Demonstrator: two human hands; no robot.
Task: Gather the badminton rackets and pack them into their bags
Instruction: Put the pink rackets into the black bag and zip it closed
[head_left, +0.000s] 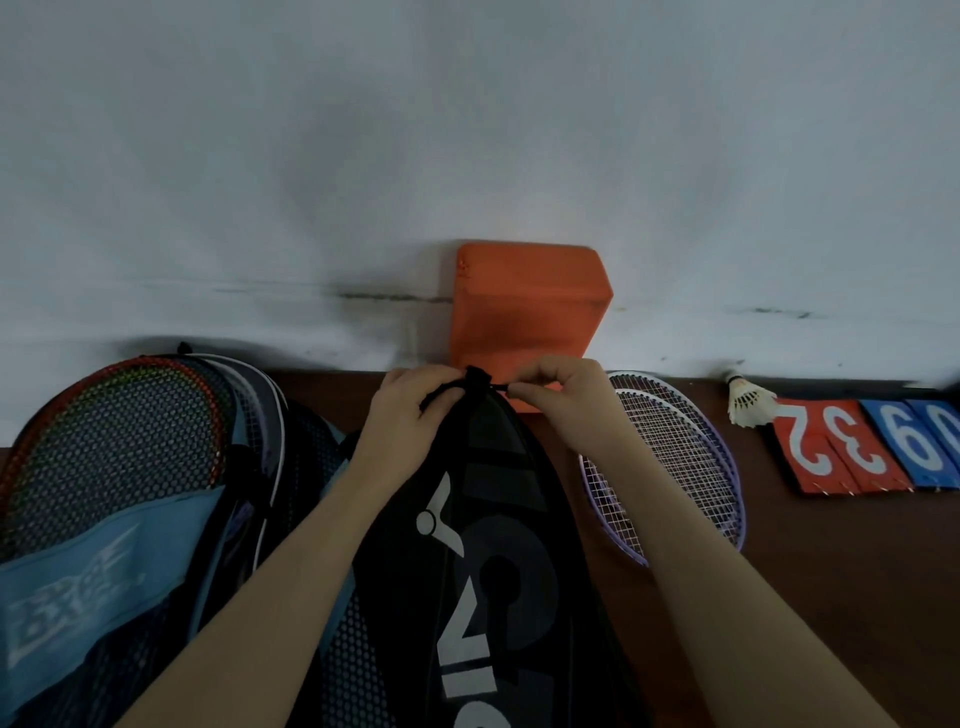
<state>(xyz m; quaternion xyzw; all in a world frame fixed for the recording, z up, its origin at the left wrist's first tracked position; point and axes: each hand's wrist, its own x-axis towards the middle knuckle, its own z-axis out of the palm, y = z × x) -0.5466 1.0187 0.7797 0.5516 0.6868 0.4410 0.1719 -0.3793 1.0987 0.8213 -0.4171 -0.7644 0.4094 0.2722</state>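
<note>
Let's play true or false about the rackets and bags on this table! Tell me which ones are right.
1. Both hands pinch the drawstring at the top of the black bag. True: left hand, right hand.
2. The shuttlecock is inside the black bag. False: it lies on the table beside the number cards.
3. Two purple rackets lie right of the black bag. True.
4. The orange block is blue. False: it is orange.
</note>
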